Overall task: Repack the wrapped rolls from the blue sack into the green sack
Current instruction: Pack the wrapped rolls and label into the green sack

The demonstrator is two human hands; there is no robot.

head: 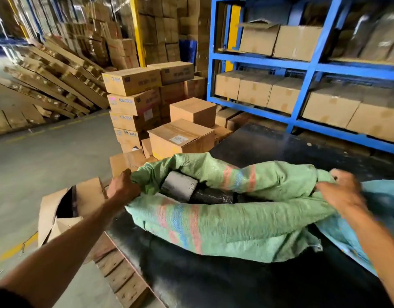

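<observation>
Our left hand [122, 187] and right hand [341, 192] each grip the green sack [225, 221] mouth on the black surface [213, 283]; wrapped rolls [179, 188] already lie inside; the blue sack [382, 210] looks slack beside it, so we judge the repacking nearly done.

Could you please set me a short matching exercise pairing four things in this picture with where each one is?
Things:
1. green sack
2. wrapped roll
3. blue sack
4. torn carton

Places:
A. under the right hand's wrist, at the right edge
B. spread on the black surface, gripped at both ends
C. off the surface, beside the left forearm
D. inside the open sack mouth

Pairs: 1-B, 2-D, 3-A, 4-C
</observation>
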